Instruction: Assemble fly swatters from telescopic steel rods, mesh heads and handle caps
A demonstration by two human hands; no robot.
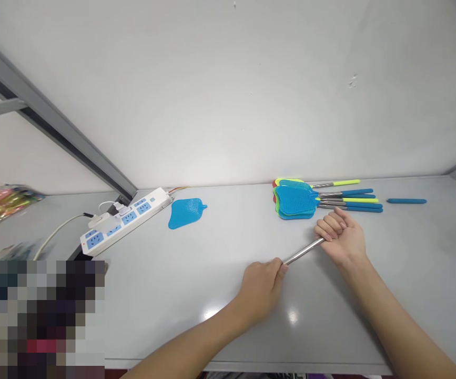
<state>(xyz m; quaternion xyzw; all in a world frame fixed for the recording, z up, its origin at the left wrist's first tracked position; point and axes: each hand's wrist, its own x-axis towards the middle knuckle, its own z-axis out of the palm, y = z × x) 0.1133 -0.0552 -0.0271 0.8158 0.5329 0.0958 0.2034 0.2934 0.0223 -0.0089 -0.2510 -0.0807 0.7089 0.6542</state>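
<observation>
A shiny metal rod [303,252] spans the gap between my two hands, above the grey table. My left hand [262,288] is closed around its lower left end. At the upper right end, the curled fingers of my right hand [340,235] grip it. Both ends of the rod are hidden in my fists. Just beyond my right hand lies a stack of fly swatters [296,199], with blue, green and red heads and blue or yellow grips. A loose blue swatter head [187,212] rests farther left. To the right of the stack is a separate blue handle grip [406,201].
A white power strip [127,221] with plugs and a cable lies at the left on the grey table [152,310]. Plastic-wrapped colourful items [4,205] are at the far left. A metal frame post [54,116] slants along the wall. The lower left is pixelated.
</observation>
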